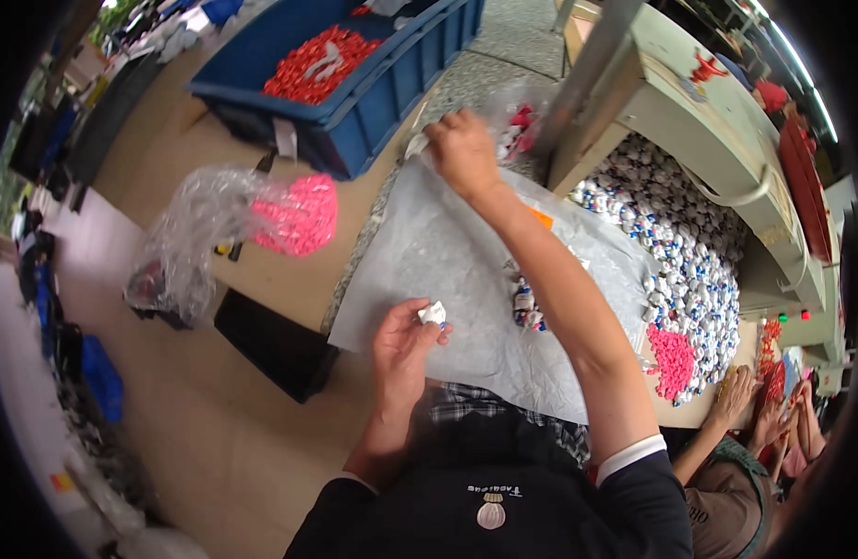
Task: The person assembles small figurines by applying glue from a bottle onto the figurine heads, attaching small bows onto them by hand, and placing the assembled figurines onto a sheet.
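Observation:
Held in the fingertips of my left hand (401, 359) is a small white plastic figure (432, 314) with a touch of blue at its lower side. My left hand is over the near left part of a white paper sheet (415, 247). Stretched out to the sheet's far corner, my right hand (466, 154) has its fingers curled together, and what they hold, if anything, is hidden. Some whitish wrapping (418, 146) lies right beside those fingers. A few white, blue and red figures (525, 303) rest on the sheet, partly behind my right forearm.
A big heap of white and blue figures (694, 252) covers the table at right, with pink pieces (671, 363) at its near edge. A blue crate (377, 112) of red pieces stands far left. Below it lies a clear bag (191, 224) with pink pieces. Other people work at right.

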`<state>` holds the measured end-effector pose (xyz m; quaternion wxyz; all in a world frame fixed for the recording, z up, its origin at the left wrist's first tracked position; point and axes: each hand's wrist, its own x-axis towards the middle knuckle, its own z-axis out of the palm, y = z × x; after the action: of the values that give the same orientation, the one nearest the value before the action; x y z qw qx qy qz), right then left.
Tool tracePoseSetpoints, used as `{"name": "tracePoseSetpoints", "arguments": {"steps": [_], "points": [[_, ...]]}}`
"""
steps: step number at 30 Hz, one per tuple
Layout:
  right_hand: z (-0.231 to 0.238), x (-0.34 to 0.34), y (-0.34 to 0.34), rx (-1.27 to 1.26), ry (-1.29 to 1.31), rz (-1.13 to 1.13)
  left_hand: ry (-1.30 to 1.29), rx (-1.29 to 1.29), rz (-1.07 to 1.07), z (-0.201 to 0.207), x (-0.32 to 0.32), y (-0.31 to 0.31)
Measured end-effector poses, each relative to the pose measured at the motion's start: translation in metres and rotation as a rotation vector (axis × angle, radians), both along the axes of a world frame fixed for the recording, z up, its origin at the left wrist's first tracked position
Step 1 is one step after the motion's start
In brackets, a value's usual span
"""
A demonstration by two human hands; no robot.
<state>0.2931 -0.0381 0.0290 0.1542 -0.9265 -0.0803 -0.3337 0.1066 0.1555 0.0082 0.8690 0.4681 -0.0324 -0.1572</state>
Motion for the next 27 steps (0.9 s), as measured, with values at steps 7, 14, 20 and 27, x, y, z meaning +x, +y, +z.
{"name": "tracePoseSetpoints", "arguments": {"steps": [7, 14, 20, 27], "points": [[0.081, -0.167, 0.042, 0.395, 0.160, 0.271, -0.008, -0.055, 0.085, -0.009, -0.002, 0.013], [0.049, -0.165, 0.035, 0.355, 0.148, 0.076, -0.050, -0.052, -0.021, -0.004, -0.019, 0.008], [0.070, -0.202, 0.023, 0.517, 0.205, 0.027, 0.003, -0.061, -0.077, 0.005, -0.033, -0.003], [0.042, -0.333, -0.010, 0.278, 0.375, -0.181, 0.010, -0.051, -0.159, 0.004, -0.045, -0.019]]}}
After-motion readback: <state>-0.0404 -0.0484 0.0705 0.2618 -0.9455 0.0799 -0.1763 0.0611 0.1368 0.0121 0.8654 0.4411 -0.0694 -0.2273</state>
